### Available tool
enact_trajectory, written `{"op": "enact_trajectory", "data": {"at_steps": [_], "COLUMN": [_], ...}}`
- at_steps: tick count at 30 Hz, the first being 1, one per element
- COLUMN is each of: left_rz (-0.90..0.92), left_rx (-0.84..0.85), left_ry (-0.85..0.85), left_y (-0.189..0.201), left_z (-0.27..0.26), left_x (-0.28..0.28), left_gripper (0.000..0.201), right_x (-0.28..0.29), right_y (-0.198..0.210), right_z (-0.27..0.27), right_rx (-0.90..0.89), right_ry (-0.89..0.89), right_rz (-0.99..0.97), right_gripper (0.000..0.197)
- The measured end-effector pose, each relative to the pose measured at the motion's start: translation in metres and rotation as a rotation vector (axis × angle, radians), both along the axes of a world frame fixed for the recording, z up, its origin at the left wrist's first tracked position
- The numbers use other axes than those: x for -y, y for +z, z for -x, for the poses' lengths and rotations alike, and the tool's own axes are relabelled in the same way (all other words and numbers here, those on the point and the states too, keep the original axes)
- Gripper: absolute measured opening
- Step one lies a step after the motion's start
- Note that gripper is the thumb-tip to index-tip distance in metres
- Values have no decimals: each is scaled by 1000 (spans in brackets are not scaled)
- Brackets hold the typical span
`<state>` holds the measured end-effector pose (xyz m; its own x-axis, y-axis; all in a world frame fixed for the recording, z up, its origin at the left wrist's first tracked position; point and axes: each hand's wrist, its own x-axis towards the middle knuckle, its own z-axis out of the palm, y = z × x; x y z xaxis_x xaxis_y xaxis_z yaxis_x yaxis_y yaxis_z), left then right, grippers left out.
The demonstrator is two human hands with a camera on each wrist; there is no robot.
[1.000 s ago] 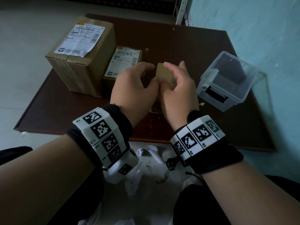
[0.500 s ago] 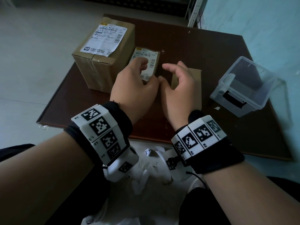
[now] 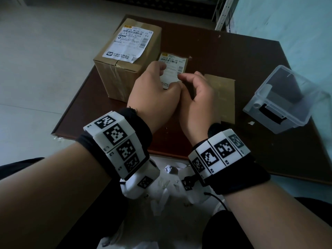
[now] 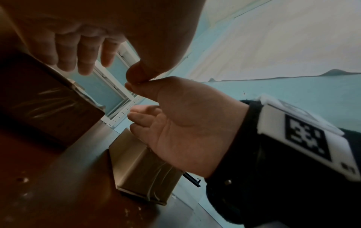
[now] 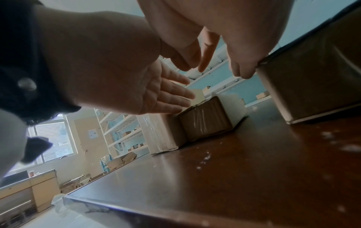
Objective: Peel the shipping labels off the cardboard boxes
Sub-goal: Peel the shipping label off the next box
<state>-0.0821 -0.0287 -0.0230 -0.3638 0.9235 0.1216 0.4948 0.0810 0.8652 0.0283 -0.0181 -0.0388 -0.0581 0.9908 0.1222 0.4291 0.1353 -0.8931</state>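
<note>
A big cardboard box [image 3: 125,72] stands at the back left of the board, with a white shipping label [image 3: 128,43] on its top. Beside it lies a small box whose label [image 3: 173,67] faces up. My left hand [image 3: 162,78] hovers over that small label, fingers loosely curled and holding nothing. My right hand [image 3: 190,83] is right beside it, palm turned inward and empty, the two thumbs touching. A flat box without a label [image 3: 222,97] lies just right of my right hand. In the left wrist view my left fingers [image 4: 84,50] hang free above the box edge.
A clear plastic bin [image 3: 280,105] sits at the right on the dark brown board [image 3: 233,51]. Crumpled white label scraps [image 3: 170,169] lie on the floor below my wrists. A pale blue wall runs along the right side.
A second ago both hands held the unlabelled box up. It now lies flat at the right, and both hands have moved left over the small labelled box.
</note>
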Motion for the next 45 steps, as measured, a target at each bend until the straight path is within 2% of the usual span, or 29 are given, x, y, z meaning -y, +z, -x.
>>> {"op": "enact_trajectory", "data": {"at_steps": [11, 16, 20, 24, 31, 33, 35, 36, 38, 41, 45], "left_rz": [28, 42, 68, 86, 104, 124, 154, 176, 209, 252, 257], "left_rx": [-39, -43, 46, 110, 190, 218, 252, 270, 323, 395, 382], "left_ry": [-6, -2, 18, 54, 74, 75, 83, 82, 70, 54, 46], "left_y": [-6, -6, -8, -9, -9, -11, -12, -12, -15, -18, -20], "left_z": [12, 13, 14, 13, 7, 6, 5, 4, 4, 3, 2], "left_x": [3, 1, -3, -8, -15, -18, -22, -23, -27, -32, -34], "left_gripper": [50, 48, 46, 49, 55, 49, 29, 25, 30, 35, 30], "right_x": [1, 2, -2, -5, -8, -8, -11, -12, -14, -18, -19], "right_y": [-7, -9, -12, -10, -10, -14, -17, -16, -16, -21, -23], "right_z": [12, 21, 26, 25, 23, 24, 24, 24, 23, 23, 21], "right_rx": [-93, -150, -198, -254, -363, -387, -401, -400, -395, -387, -356], "right_ry": [6, 16, -17, -46, -23, -26, -21, -16, -4, 9, 12], "right_rz": [2, 78, 158, 253, 366, 376, 386, 398, 430, 429, 408], "right_gripper": [26, 31, 35, 48, 58, 59, 62, 68, 79, 72, 63]}}
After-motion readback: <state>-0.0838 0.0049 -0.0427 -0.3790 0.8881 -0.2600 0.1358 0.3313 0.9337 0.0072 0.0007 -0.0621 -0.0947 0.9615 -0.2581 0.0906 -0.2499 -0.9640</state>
